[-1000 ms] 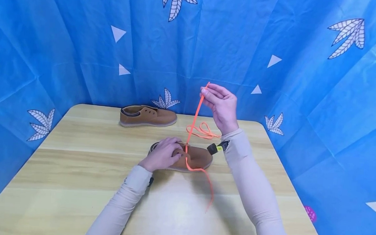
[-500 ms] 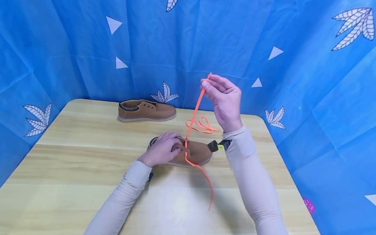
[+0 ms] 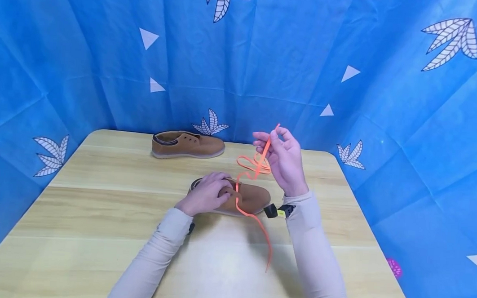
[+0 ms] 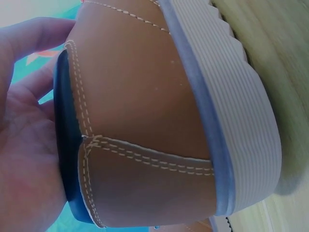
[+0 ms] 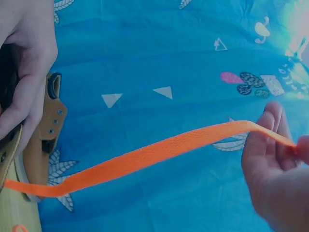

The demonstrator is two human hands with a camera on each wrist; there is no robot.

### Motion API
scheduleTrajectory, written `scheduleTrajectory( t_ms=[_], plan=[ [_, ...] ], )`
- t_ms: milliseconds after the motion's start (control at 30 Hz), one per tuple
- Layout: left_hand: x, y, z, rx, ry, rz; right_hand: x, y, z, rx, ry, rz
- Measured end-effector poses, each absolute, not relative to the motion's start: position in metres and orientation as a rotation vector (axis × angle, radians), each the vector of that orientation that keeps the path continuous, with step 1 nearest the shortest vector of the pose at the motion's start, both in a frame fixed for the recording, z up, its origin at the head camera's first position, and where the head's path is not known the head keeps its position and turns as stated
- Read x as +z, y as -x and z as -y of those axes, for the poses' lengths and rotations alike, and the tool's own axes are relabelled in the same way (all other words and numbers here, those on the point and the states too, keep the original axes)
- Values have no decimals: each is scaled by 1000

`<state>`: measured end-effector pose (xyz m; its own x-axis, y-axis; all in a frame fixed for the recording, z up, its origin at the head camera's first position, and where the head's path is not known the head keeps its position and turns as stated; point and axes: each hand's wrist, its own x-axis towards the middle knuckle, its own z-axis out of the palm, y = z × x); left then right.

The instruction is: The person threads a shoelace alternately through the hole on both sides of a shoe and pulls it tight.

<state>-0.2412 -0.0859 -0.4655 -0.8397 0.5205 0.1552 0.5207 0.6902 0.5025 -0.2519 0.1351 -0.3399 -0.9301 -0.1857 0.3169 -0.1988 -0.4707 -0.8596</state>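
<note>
1. Currently, an orange lace (image 5: 145,155) is crossing the nearer shoe (image 3: 256,199), midway between the table's (image 3: 108,245) side edges.
2. The right hand (image 3: 285,162) is pinching the lace's end; the left hand (image 3: 207,195) is holding the shoe.
3. Another shoe (image 3: 206,146) and looped lace (image 3: 263,170) are lying near the far edge.

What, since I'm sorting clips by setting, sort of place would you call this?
Probably an improvised recording booth: patterned blue cloth hangs behind and on both sides of a wood-look table, and a small black device is worn at one wrist.
</note>
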Motion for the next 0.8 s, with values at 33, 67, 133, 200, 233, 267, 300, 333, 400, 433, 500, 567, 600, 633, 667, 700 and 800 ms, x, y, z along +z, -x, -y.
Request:
scheduleTrajectory(
  t_ms=[33, 67, 133, 200, 233, 267, 300, 333, 400, 433, 500, 567, 600, 633, 667, 700, 800],
  plan=[
    [-465, 241, 86, -864, 887, 2889, -340, 249, -135, 2612, -627, 1605],
    [-465, 241, 86, -866, 883, 2891, -340, 246, -136, 2603, -676, 1590],
    [-465, 241, 86, -865, 877, 2891, -339, 241, -135, 2588, -783, 1541],
    [-465, 241, 86, -860, 885, 2877, -338, 237, -135, 2576, -892, 1477],
    [-466, 241, 86, -857, 892, 2870, -338, 235, -135, 2569, -945, 1446],
    [-466, 241, 86, -854, 898, 2862, -338, 233, -134, 2562, -995, 1417],
    [-466, 241, 86, -854, 903, 2855, -338, 232, -134, 2552, -1040, 1396],
    [-466, 241, 86, -854, 907, 2847, -339, 232, -133, 2537, -1081, 1382],
    [-467, 242, 87, -857, 908, 2838, -339, 231, -132, 2514, -1150, 1362],
    [-467, 242, 87, -857, 908, 2836, -340, 231, -131, 2502, -1178, 1358],
    [-468, 242, 86, -853, 908, 2834, -341, 230, -129, 2477, -1218, 1355],
    [-468, 242, 86, -848, 911, 2835, -343, 229, -128, 2467, -1241, 1345],
    [-468, 242, 86, -843, 913, 2835, -343, 228, -128, 2463, -1244, 1346],
    [-468, 242, 86, -841, 914, 2837, -344, 227, -127, 2462, -1242, 1350],
    [-469, 242, 86, -839, 913, 2840, -346, 225, -126, 2464, -1236, 1356],
    [-468, 242, 86, -842, 911, 2843, -347, 224, -126, 2462, -1230, 1366],
    [-468, 243, 86, -855, 902, 2854, -352, 217, -126, 2465, -1197, 1414]
  ],
)
